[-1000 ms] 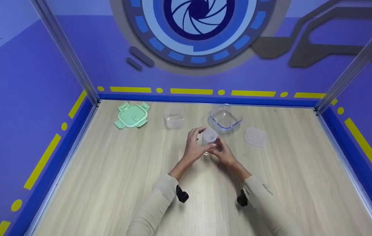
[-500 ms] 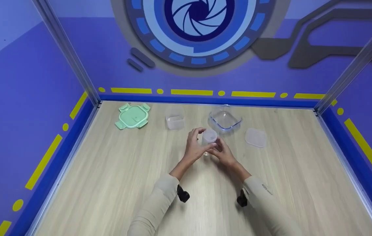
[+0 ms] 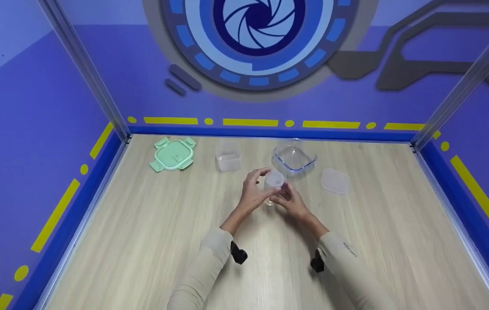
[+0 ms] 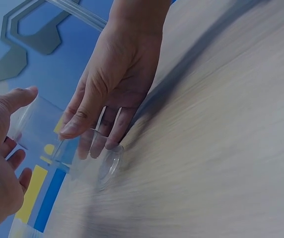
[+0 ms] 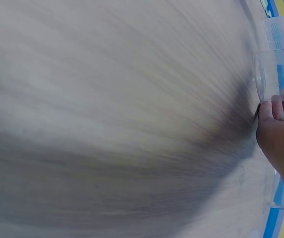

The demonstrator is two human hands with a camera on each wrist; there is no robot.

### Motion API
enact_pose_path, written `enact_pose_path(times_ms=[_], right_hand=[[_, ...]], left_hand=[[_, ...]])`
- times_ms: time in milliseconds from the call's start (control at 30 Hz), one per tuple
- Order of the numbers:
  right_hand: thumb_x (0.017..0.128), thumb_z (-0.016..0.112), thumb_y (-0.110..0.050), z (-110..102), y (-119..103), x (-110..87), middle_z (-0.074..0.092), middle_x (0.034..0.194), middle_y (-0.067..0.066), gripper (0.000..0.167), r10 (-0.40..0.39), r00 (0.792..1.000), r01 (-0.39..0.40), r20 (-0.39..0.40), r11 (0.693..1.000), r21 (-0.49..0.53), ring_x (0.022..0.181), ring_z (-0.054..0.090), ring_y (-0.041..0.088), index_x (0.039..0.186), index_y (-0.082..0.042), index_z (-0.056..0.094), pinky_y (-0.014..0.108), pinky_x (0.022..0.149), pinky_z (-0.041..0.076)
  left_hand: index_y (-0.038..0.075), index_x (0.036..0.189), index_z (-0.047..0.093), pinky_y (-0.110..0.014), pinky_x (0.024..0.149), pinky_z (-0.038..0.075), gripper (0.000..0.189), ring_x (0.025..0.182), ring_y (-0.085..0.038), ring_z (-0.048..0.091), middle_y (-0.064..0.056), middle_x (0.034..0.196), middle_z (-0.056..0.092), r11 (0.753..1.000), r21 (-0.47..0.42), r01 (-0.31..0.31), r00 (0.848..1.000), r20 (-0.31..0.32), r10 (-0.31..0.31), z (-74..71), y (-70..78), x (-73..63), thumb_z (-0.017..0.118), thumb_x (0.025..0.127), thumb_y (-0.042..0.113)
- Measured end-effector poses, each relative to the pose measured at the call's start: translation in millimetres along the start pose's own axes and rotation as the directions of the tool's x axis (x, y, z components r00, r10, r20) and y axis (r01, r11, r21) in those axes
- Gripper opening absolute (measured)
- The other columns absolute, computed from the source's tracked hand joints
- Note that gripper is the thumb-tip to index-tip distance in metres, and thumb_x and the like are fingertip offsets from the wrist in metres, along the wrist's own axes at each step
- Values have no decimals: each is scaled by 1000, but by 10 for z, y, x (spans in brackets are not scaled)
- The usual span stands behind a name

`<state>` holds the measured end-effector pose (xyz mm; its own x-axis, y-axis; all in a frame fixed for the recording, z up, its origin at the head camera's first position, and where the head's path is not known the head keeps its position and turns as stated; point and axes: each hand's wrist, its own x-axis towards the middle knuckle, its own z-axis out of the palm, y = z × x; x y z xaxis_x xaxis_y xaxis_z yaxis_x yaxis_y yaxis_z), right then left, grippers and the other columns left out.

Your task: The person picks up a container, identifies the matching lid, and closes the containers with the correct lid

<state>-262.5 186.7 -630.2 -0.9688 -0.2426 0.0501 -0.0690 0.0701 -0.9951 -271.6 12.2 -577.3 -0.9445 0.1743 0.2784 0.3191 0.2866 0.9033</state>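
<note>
A clear round container (image 3: 269, 199) stands nearly upright between both hands, topped by a cloudy translucent lid (image 3: 275, 178). My left hand (image 3: 253, 193) grips its upper part, thumb on the near side and fingers round the far left. Lower down on the right side, my right hand (image 3: 293, 202) holds the clear body with curled fingers. In the left wrist view, the container's base (image 4: 111, 166) shows close to the tabletop; whether it touches is hard to tell. The right wrist view catches the right hand (image 5: 281, 141) against the clear wall (image 5: 267, 74).
Along the back of the wooden table (image 3: 162, 241) lie a green clip lid (image 3: 174, 154), a translucent square tub (image 3: 229, 157) and a clear glass dish (image 3: 295, 157). A flat translucent square lid (image 3: 335, 181) lies to the right of the hands. Blue walls enclose the back and sides.
</note>
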Motion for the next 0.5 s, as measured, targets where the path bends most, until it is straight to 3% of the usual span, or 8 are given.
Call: enact_pose_path(times_ms=[333, 500], right_hand=[[96, 67, 1, -2, -3, 9, 41, 156, 28, 72, -3, 1000, 3, 23, 1000, 6, 148, 40, 43, 156, 3, 27, 47, 122, 36], [96, 66, 2, -3, -18, 8, 40, 157, 28, 72, 6, 1000, -6, 23, 1000, 5, 148, 40, 43, 156, 3, 26, 46, 120, 38]], left_hand=[[6, 141, 59, -46, 104, 47, 65, 129, -28, 53, -12, 139, 63, 1000, -3, -5, 1000, 27, 5, -32, -8, -16, 86, 83, 19], [5, 144, 55, -43, 105, 46, 71, 131, -28, 52, -12, 142, 61, 1000, -25, -10, 1000, 16, 10, -15, -11, -33, 87, 82, 21]])
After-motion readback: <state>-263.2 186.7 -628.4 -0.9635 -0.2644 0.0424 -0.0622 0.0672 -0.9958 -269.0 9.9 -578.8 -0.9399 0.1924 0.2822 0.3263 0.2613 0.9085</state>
